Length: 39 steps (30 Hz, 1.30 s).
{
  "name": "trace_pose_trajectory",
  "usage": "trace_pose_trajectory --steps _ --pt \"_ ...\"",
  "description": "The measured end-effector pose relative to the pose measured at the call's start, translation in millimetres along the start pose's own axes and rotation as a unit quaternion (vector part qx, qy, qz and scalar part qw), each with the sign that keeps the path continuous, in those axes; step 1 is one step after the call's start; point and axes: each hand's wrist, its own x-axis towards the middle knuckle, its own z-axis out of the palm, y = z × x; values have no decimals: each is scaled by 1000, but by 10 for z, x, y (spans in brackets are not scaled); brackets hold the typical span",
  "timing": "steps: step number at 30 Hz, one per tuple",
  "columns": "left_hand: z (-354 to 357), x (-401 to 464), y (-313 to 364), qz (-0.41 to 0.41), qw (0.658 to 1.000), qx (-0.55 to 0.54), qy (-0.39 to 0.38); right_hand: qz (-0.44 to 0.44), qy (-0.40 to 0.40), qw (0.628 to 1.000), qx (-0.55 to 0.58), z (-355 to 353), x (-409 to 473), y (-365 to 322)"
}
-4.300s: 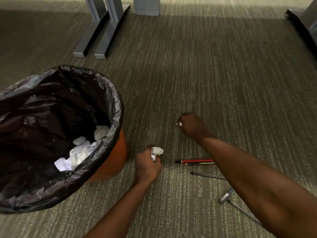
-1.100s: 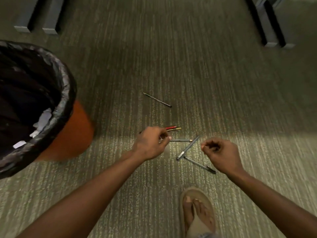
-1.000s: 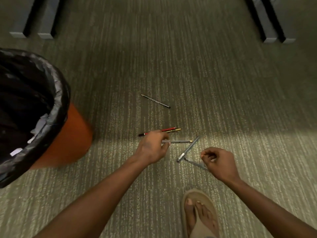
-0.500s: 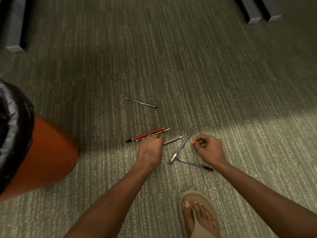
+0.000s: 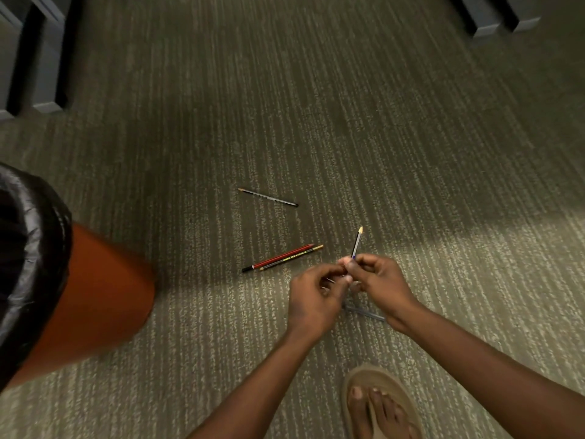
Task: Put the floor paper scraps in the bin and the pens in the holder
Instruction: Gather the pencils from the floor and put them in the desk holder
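Note:
My left hand [image 5: 313, 299] and my right hand [image 5: 383, 286] meet low over the carpet. The fingertips of both pinch the lower end of a thin clear pen [image 5: 357, 243], whose yellowish tip points up and away. A pale bit under my right hand may be a second pen; I cannot tell. A blue-grey pen [image 5: 364, 313] lies on the floor under my hands. A red pencil [image 5: 278, 258] and a dark one with a gold end [image 5: 296, 255] lie side by side to the left. A grey pencil [image 5: 269, 198] lies farther off. No holder or paper scraps show.
The orange bin [image 5: 104, 296] with a black liner [image 5: 34, 248] stands at the left edge. My sandalled foot [image 5: 380, 403] is below the hands. Grey desk feet stand at the top left [image 5: 47, 58] and the top right [image 5: 487, 17].
Two pens have left the floor. My hands came together and lifted one pen tip-up. The view swung right, so the bin slid to the left edge.

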Motion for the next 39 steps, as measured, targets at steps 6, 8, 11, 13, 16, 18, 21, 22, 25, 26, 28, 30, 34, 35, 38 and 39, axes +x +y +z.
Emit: trace_pose_trajectory --steps 6,8,11,13,16,18,21,22,25,26,28,30,34,35,38,39 --pt "-408 318 -474 -35 954 277 113 -34 19 996 -79 -161 39 -117" --pt "-510 392 -591 -36 936 339 82 -43 -2 993 -107 -163 41 -145" --pt "-546 422 -660 -19 924 378 61 -34 -28 994 -104 -132 81 -172" --pt "-530 419 -642 -17 921 383 67 -30 -39 994 -100 -110 111 -192" --pt "-522 426 -605 -49 926 368 71 -33 -48 992 -112 -79 151 -196" --pt "-524 442 -576 -67 924 372 62 -34 -50 991 -115 -72 167 -200" --pt "-544 460 -523 -64 921 383 44 -34 -53 992 -114 -72 176 -203" --pt "-561 473 -517 -62 922 381 39 -33 -55 992 -111 -76 177 -205" --pt "-623 484 -526 -73 934 350 27 -35 -57 992 -103 -90 179 -229" --pt "-636 485 -537 -78 935 344 25 -38 -58 992 -105 -95 184 -240" --pt "-636 481 -532 -97 948 303 24 -43 -58 992 -104 -100 198 -273" --pt "-587 467 -480 -147 973 176 39 -49 -58 991 -110 -99 214 -298" --pt "-463 376 -321 -248 954 -163 44 -24 -56 992 -108 -43 250 -306" --pt "-432 336 -271 -247 947 -203 39 -1 -61 995 -83 -13 254 -310" --pt "-325 243 -170 -228 939 -256 22 58 -87 994 -5 86 222 -350" --pt "-292 216 -150 -224 940 -258 16 66 -92 994 10 109 209 -362"
